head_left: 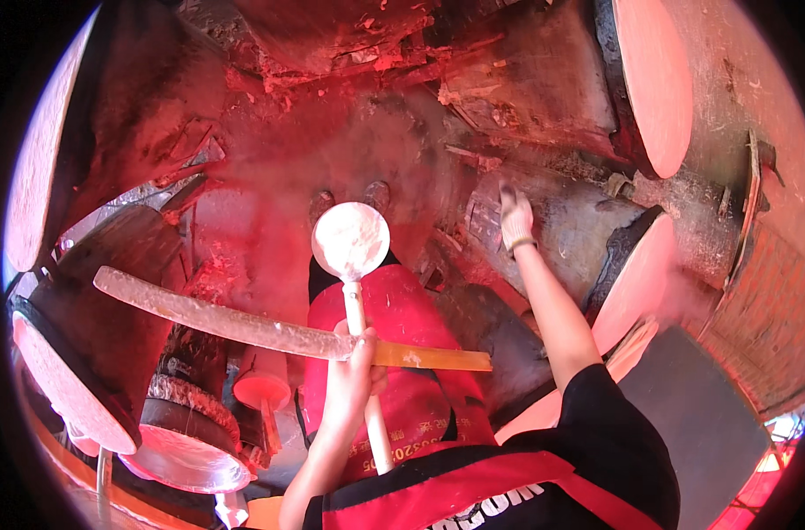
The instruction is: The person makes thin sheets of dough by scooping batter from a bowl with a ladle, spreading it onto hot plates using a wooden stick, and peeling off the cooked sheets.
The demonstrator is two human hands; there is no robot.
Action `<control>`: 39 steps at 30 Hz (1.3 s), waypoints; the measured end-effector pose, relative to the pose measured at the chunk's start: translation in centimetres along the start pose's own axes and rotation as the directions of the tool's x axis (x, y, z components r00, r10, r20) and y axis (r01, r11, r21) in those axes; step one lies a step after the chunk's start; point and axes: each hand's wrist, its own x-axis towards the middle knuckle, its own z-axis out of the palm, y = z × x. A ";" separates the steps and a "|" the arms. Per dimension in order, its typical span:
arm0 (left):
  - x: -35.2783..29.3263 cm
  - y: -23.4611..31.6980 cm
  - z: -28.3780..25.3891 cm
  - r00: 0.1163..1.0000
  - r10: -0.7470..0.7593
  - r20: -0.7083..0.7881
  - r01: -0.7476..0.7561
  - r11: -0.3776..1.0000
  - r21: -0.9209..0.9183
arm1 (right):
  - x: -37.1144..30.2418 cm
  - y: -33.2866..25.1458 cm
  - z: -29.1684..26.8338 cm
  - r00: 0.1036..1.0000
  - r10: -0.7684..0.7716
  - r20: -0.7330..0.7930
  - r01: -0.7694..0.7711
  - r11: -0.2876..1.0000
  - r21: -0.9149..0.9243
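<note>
My left hand (356, 364) is closed around two things at once. One is a long-handled ladle (350, 242) with a round head covered in pale material, its white handle running back toward my body. The other is a long, slightly curved flat bar (217, 327), crusted pale on the left with a yellow-orange end on the right; it crosses the ladle handle. My right hand (516, 219), in a pale glove with darker fingertips, reaches forward with fingers stretched out, over a large grey rounded vessel (570, 221). I see nothing in it.
Large tilted drum-like vessels with pale round faces, such as one (657, 84) at the far right and another (71, 384) at the left, surround me. A pale-rimmed pot (190, 455) sits at lower left. Broken debris (358, 62) lies ahead. A dark panel (694, 415) stands at right.
</note>
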 end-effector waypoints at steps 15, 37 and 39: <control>0.8 -0.8 0.6 0.997 -0.013 0.075 0.016 0.999 -0.040 | 14.4 -8.1 -5.7 0.919 -0.347 0.187 0.393 0.831 -0.394; -1.6 0.8 0.9 0.978 0.070 0.199 -0.132 0.939 0.319 | -26.0 2.6 -8.0 0.878 -0.104 0.468 -0.214 0.788 0.577; -2.6 1.1 0.9 0.970 0.068 0.231 -0.157 0.906 0.393 | -32.3 6.1 -9.9 0.967 -0.099 0.233 -0.107 0.676 0.729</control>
